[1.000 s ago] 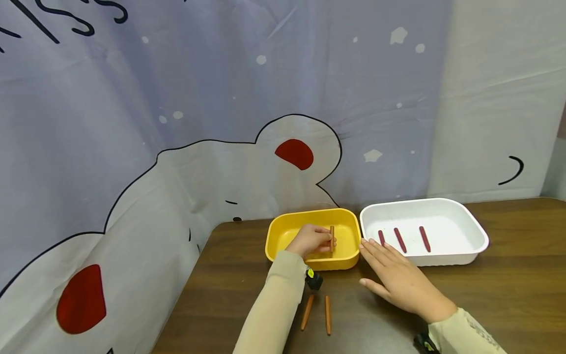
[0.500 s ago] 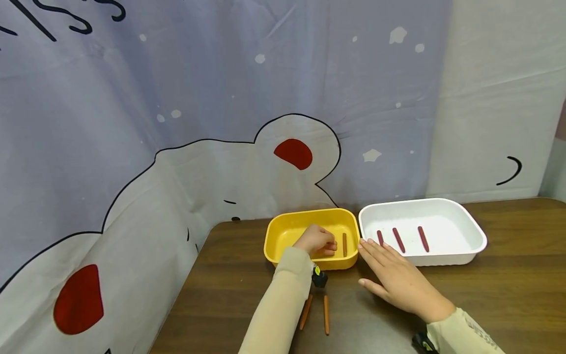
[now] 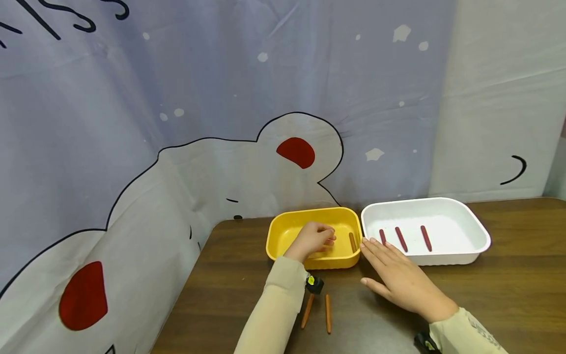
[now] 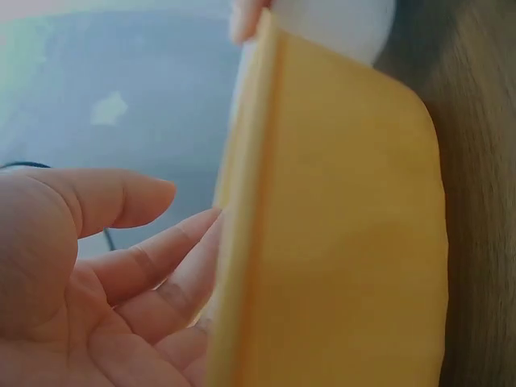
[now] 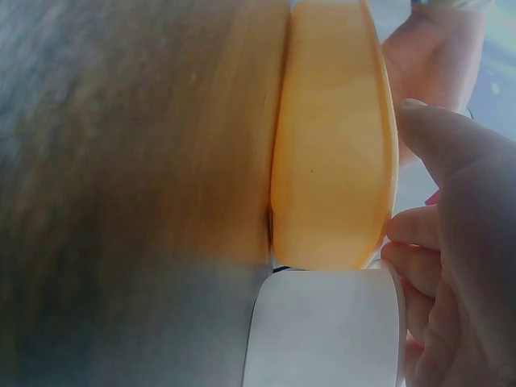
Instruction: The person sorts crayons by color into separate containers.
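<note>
My left hand (image 3: 313, 240) is over the yellow tray (image 3: 283, 257), fingers loosely bent and nothing held. In the left wrist view, the thumb of the left hand (image 4: 105, 266) stands apart from the fingers, which reach behind the tray's rim. A short brown stick (image 3: 352, 242) lies in the yellow tray, near its right wall. My right hand (image 3: 400, 278) is held out with straight fingers, fingertips at the near corner where the yellow and white trays meet. Several dark red sticks lie in the white tray (image 3: 451, 221), the leftmost red stick (image 3: 382, 237) close by these fingertips.
Two brown sticks, a slanted left stick (image 3: 307, 310) and an upright right stick (image 3: 328, 313), lie on the wooden table (image 3: 221, 295) in front of the yellow tray. A printed curtain (image 3: 212, 98) hangs right behind both trays.
My left hand has let go of the brown stick, which now lies by the yellow tray's right wall. The hand has risen slightly and drawn back left. My right hand has stayed put.
</note>
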A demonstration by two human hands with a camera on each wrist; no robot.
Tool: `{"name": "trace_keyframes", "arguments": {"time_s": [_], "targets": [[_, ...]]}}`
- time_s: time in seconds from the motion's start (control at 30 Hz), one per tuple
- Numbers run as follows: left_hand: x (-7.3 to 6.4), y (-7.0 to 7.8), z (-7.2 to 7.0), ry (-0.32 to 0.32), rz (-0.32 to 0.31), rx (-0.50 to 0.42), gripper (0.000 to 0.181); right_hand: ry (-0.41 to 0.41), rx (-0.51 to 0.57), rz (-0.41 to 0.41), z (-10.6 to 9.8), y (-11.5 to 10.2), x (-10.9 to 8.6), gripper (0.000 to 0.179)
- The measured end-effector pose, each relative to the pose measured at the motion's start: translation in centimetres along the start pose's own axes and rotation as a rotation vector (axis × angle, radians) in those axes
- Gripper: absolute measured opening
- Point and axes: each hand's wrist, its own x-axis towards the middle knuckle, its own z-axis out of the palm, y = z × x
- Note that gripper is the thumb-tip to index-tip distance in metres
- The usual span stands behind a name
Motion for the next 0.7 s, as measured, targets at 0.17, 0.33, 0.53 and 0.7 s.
{"name": "trace_keyframes", "arguments": {"time_s": [0.17, 0.33, 0.53, 0.7], "targets": [[-2.2, 0.1, -0.8, -0.009, 0.078, 0.001, 0.029, -0.002, -0.001, 0.000, 0.0, 0.1, -0.1, 0.068], [-4.4, 0.1, -1.7, -0.012, 0.172, 0.063, 0.030, -0.006, -0.004, 0.003, -0.1, 0.2, -0.1, 0.068], [-7.4, -0.1, -3.0, -0.022, 0.230, 0.130, 0.032, -0.007, 0.000, 0.006, -0.2, 0.2, -0.1, 0.068], [-9.3, -1.4, -4.1, -0.036, 0.215, 0.149, 0.031, -0.018, -0.001, 0.011, -0.1, 0.2, -0.1, 0.068]]}}
